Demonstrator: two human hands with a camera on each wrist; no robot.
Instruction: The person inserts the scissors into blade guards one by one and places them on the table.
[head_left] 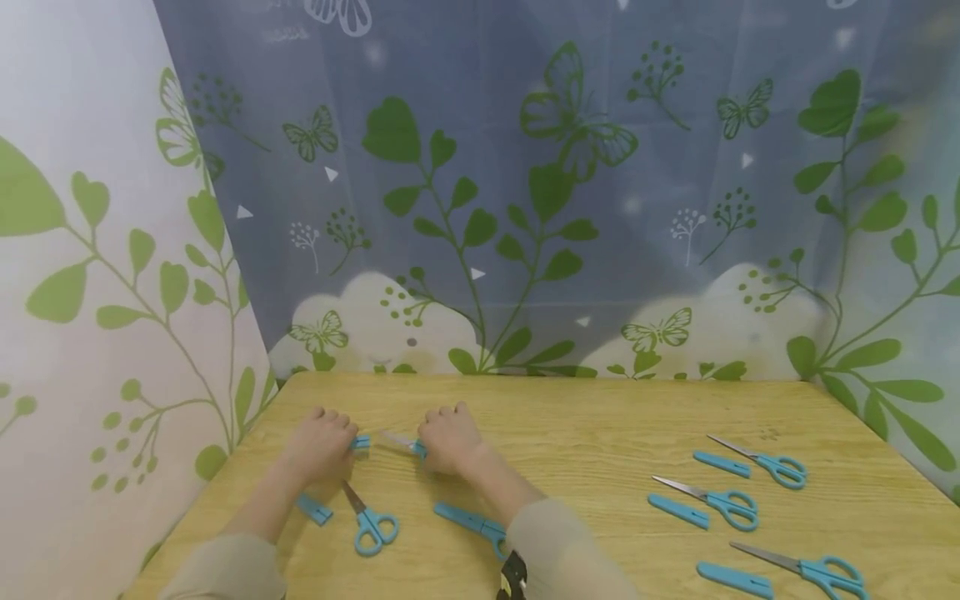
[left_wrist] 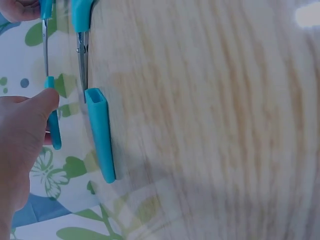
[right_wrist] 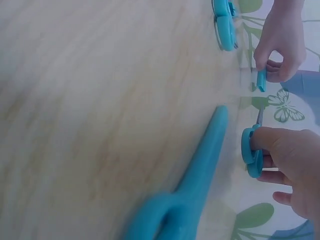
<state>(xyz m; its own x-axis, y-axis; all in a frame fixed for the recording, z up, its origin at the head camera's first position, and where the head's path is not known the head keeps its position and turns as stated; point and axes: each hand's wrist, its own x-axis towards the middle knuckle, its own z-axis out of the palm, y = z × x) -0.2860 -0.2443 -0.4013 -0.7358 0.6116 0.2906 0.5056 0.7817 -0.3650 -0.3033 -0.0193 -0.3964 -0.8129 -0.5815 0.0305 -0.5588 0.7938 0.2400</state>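
Note:
In the head view my left hand (head_left: 321,446) holds a blue blade cover (head_left: 362,442), gripped between thumb and fingers in the left wrist view. Facing it, my right hand (head_left: 452,437) grips the blue handles (right_wrist: 248,145) of a pair of scissors, whose blades (head_left: 395,439) point left at the cover's mouth. Both are raised over the table's far left part. Below my left forearm lie a second cover (head_left: 313,510) and bare scissors (head_left: 373,529). Partly hidden by my right forearm, another pair of scissors (head_left: 468,521) lies with its blades inside a cover.
On the right side of the wooden table (head_left: 600,467), three scissors (head_left: 783,471) lie uncovered, each with a blue cover (head_left: 722,464) beside it. A cloth (head_left: 480,250) with leaves and butterflies hangs behind the table's back edge, and a pale patterned one (head_left: 135,250) on the left.

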